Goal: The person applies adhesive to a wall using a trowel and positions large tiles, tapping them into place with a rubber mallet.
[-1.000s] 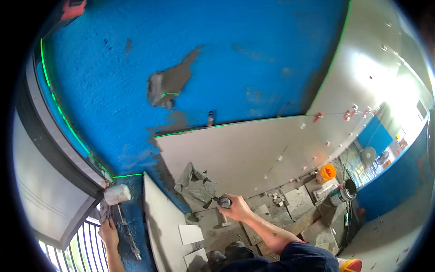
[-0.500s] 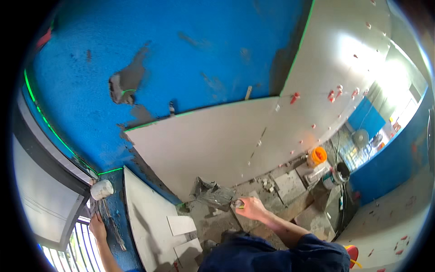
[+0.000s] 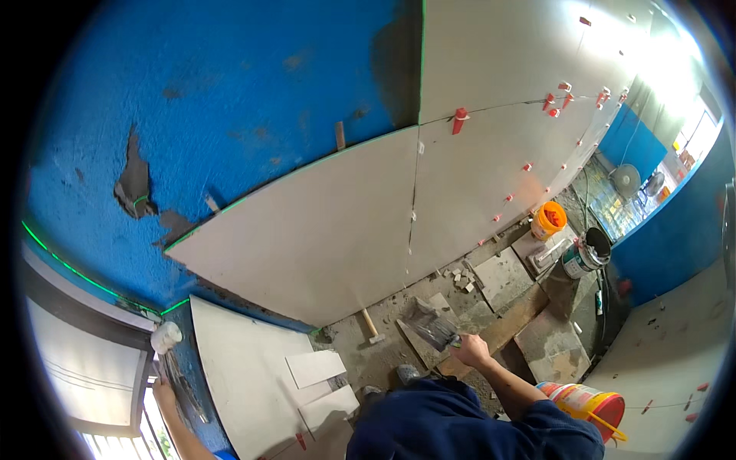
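Note:
My right hand is closed round the handle of a trowel and holds it over the floor. The trowel's wide blade is grey and smeared, and a bit of yellow-green shows at its grip. At the far left, my left hand is raised against the edge of the window opening; its fingers are mostly hidden. Right beside it stand a white cylinder and a long, mortar-caked tool whose kind I cannot make out.
Large pale tiles with red levelling wedges line the blue wall. A mallet lies on the floor. An orange bucket, a dark bucket and a red-and-yellow bucket stand right. Tile pieces lie near the left wall.
My right hand has carried the trowel to the right, uncovering the mallet on the floor. The view has shifted, and more of the red-and-yellow bucket shows. My left hand stays by the window edge.

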Demonstrator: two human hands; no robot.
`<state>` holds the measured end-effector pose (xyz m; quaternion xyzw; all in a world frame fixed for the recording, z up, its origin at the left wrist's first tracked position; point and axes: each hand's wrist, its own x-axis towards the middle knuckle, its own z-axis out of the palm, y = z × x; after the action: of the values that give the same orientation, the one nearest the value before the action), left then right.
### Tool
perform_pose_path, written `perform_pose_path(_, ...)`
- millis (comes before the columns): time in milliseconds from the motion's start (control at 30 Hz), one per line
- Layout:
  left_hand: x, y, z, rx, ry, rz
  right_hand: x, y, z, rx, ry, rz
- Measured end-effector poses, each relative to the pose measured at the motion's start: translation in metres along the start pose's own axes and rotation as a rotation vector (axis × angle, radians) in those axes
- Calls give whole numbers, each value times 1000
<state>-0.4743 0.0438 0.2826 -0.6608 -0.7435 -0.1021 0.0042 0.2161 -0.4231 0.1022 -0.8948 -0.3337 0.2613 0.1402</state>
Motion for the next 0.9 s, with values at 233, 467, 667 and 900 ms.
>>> perform_pose_path(233, -25, 50, -23, -291, 517, -23, 7, 30, -21, 80, -48, 156)
perform_pose_path(467, -174, 219, -24, -581, 526, 72, 23, 29, 11, 142, -82, -41)
perform_pose_path(667, -331, 240, 103, -547, 9, -163, 24, 12, 22, 62, -189, -151)
perform_pose_path(900, -446, 211, 188, -623, -360, -182, 18, -70, 13, -61, -455, -97)
